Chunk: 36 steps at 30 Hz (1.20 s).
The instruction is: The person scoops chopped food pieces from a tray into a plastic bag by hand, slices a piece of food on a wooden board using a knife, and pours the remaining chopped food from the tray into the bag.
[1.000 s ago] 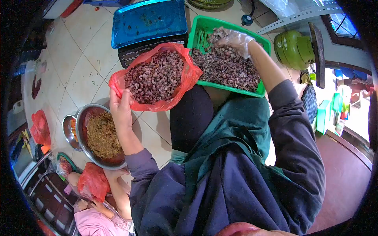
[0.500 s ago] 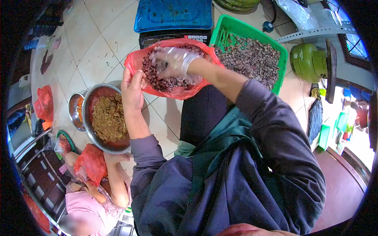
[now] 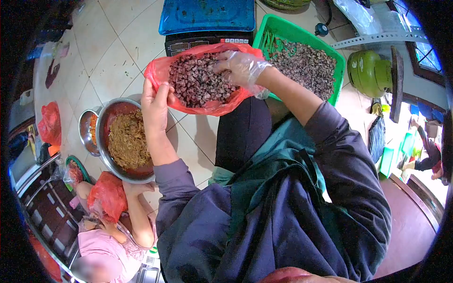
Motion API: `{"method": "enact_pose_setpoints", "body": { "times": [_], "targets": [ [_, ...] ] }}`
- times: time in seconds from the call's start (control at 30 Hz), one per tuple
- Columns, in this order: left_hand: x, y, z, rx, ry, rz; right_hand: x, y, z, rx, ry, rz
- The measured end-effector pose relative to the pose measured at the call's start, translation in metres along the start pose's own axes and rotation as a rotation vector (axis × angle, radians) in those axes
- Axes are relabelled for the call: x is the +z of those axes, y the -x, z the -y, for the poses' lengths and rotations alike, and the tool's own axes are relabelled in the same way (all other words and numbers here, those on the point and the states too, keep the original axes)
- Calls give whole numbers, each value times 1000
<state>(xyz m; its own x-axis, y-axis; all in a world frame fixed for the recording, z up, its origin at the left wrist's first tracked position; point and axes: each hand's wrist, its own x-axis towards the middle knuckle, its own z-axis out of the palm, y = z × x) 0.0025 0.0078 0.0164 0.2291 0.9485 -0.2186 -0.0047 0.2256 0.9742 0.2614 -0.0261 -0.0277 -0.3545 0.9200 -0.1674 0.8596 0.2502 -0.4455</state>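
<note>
Red bag (image 3: 156,70) of dark pieces (image 3: 198,82) is at eleven o'clock, rim pinched by the left hand (image 3: 155,100); whether the gloved right hand (image 3: 238,66) grips any is unclear. A slipping pinch could spill them.

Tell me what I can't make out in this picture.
In the head view:
Blue pan: far edge cut off by the picture's top.
Scale display: any digits too small to read.
Red bag: bottom covered by dark pieces.
Green tray: partly hidden behind the red bag and right forearm.
</note>
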Motion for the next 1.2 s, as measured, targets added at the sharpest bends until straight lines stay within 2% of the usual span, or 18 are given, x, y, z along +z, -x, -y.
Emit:
{"method": "enact_pose_setpoints", "body": {
  "times": [0.07, 0.13, 0.17, 0.27, 0.37, 0.43, 0.53, 0.57, 0.67, 0.7, 0.8, 0.83, 0.93, 0.97, 1.1, 1.2],
  "targets": [
    [-5, 1, 9, 14, -82, -26, -6, 2, -8, 161, 88, 139],
    [-12, 3, 10, -4, -106, -21, -2, 7, -20, 133, 239, 100],
    [-13, 6, 12, -56, -68, -89, 0, 11, -25, 145, 283, 109],
    [-16, 13, -8, -109, 193, 37, -2, 11, -28, 187, 420, 189],
    [-10, 19, -33, -102, 260, 69, -15, 10, -22, 222, 481, 254],
    [-9, 23, -54, -35, 325, 128, -39, 13, -4, 286, 558, 307],
    [2, 25, -84, 69, 369, 190, -59, 12, -11, 386, 526, 226],
    [5, 25, -89, 100, 350, 191, -70, 14, -13, 365, 412, 147],
    [12, 17, -80, 103, 270, 103, -86, 11, 3, 406, 340, 253],
    [12, 14, -73, 96, 241, 58, -69, 7, -2, 353, 483, 230],
    [-8, 14, -49, 62, 113, -5, -40, -9, 11, 337, 497, 188],
    [-16, 19, -52, 60, 111, -23, -50, -9, 27, 410, 465, 180],
    [-26, 23, -64, 119, 287, 60, -97, -12, 57, 337, 583, 258],
    [-17, 28, -70, 107, 250, 14, -103, -15, 55, 391, 520, 215],
    [-17, 27, -58, 187, 342, 101, -108, -14, 46, 387, 537, 164],
    [-19, 28, -42, 140, 250, 27, -88, -10, 43, 268, 585, 144]
  ]
}}
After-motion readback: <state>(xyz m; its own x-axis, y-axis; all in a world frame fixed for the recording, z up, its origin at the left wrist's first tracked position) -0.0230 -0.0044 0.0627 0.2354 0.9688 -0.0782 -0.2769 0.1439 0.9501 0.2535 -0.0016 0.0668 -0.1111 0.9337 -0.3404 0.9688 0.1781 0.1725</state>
